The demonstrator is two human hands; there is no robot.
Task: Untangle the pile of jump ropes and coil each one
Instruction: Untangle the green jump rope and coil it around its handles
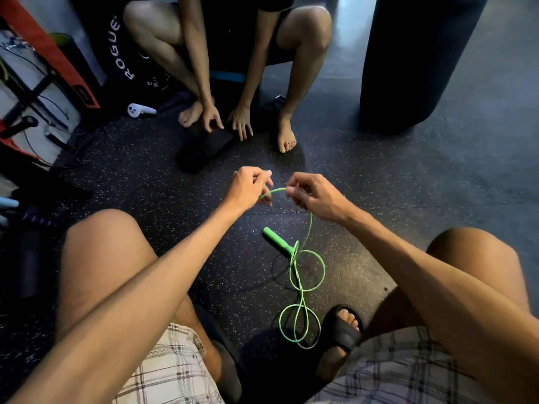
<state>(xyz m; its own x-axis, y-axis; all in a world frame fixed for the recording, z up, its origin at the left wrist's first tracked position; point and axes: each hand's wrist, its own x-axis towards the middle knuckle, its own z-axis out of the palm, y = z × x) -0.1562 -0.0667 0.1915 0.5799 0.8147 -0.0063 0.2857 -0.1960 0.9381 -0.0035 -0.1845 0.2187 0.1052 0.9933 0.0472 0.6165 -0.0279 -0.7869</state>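
One thin green rope [294, 258], pinched by left hand [246, 186] and right hand [315, 196], loops on speckled floor [408, 199]

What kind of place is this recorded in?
Most likely a gym: speckled black rubber floor, a big black punching bag at upper right, black Rogue-branded gear at upper left, and a green jump rope.

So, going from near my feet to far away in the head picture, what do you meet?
Looped green rope → green handle → left hand and right hand, both pinching the rope → black object on the floor → other person's hands.
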